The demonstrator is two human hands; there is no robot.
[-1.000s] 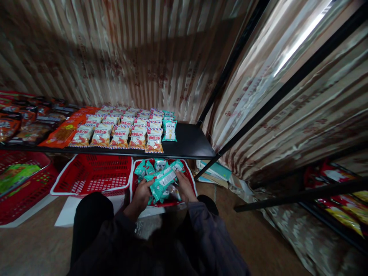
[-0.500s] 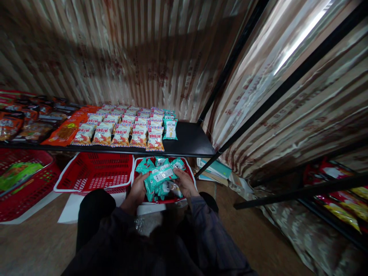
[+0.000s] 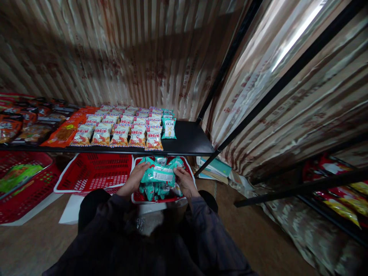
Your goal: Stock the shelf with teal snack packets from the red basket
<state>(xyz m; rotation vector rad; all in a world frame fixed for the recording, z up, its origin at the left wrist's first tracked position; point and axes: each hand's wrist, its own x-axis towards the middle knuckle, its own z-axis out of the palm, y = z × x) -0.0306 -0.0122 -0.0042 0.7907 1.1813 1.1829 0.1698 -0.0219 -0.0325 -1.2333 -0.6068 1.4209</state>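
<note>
Between my two hands is a teal snack bag (image 3: 162,175), its printed white label facing up. My left hand (image 3: 137,177) grips its left end, and my right hand (image 3: 185,181) grips its right end. Right beneath it stands a red basket with a white rim (image 3: 192,173), holding several more teal snack bags (image 3: 150,190). On the black shelf (image 3: 189,138) just beyond, one upright teal bag (image 3: 169,128) fronts a short row of the same kind. To its left, white-and-orange snack bags (image 3: 120,135) stand in rows.
Left of my basket is another red basket (image 3: 96,172), and a third (image 3: 46,184) holds a green packet. Orange and dark snack packs (image 3: 28,122) fill the shelf's left end. A black shelf post (image 3: 230,140) slants up at right, near books (image 3: 215,167) on the floor.
The teal bag has turned from tilted to nearly level and its label faces me more squarely. My left hand has shifted slightly up, toward the shelf.
</note>
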